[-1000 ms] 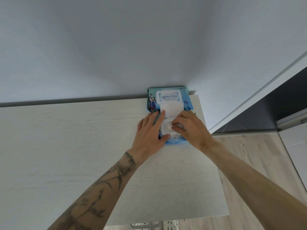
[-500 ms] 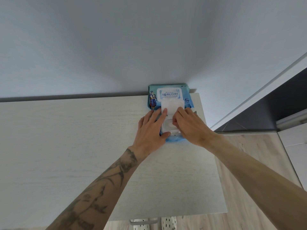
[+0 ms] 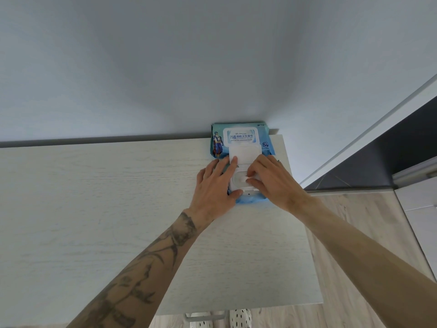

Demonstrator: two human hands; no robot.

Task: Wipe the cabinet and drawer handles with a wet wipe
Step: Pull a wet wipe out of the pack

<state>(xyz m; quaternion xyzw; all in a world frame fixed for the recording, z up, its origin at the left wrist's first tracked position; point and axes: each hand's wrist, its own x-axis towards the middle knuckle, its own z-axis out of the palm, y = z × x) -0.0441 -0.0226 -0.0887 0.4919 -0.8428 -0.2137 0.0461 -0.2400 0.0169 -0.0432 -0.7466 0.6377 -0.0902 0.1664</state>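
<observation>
A blue wet wipe pack (image 3: 240,137) lies on the pale wooden cabinet top (image 3: 118,209) against the wall, near the right edge. Its white plastic lid (image 3: 246,155) is flipped open toward the wall. My left hand (image 3: 215,185) presses flat on the pack's left side, holding it down. My right hand (image 3: 272,183) reaches in from the right, with fingertips pinching a white wipe (image 3: 244,178) at the round opening. A metal handle (image 3: 203,317) shows just below the cabinet's front edge.
A grey-white wall rises behind the cabinet. To the right is a white door frame (image 3: 369,136) with a dark opening, and light wood flooring (image 3: 354,221). The cabinet's right edge lies just past the pack.
The lid has swung fully open toward the wall. My right hand's fingers have shifted from the lid to the opening and now pinch the wipe. My left hand stays pressed on the pack.
</observation>
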